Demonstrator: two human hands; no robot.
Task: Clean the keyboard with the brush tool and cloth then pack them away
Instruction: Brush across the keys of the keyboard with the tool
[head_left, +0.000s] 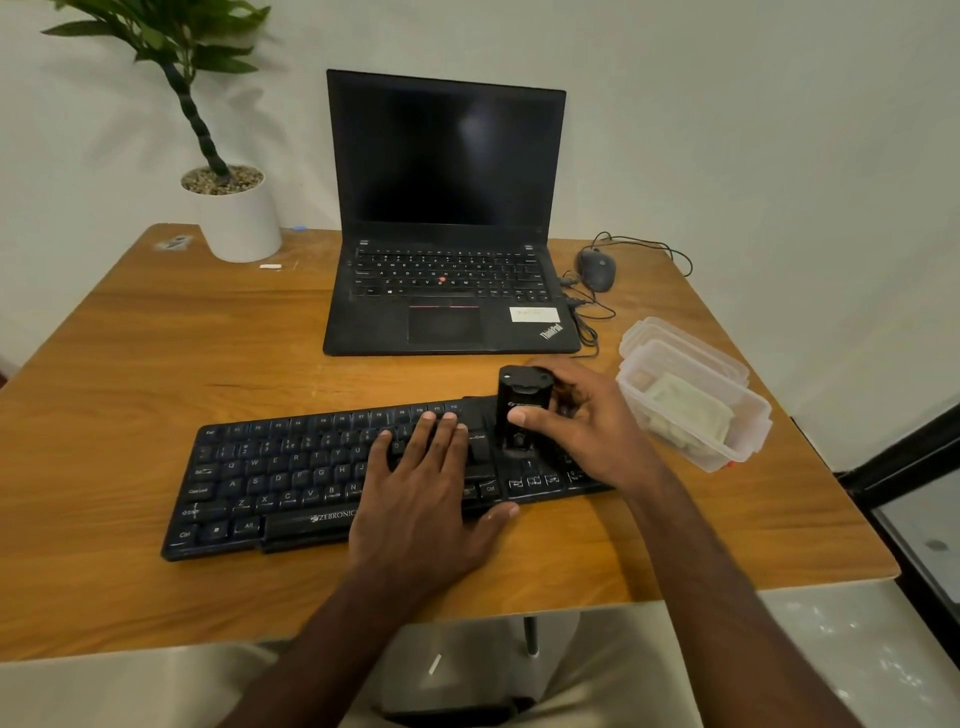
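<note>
A black keyboard (291, 478) lies across the near part of the wooden table (156, 364). My left hand (431, 493) rests flat on its middle keys, fingers straight. My right hand (582, 426) grips a black brush tool (522, 410) that stands upright on the keyboard's right side, above the arrow keys. A pale green cloth (685, 410) lies folded inside a clear plastic container (748, 436) at the right of the table.
An open black laptop (447, 234) stands behind the keyboard. A wired mouse (597, 269) with its cable lies right of it. A white potted plant (236, 208) stands at the back left. The container's lid (654, 330) lies under or behind the container, near the table's right edge.
</note>
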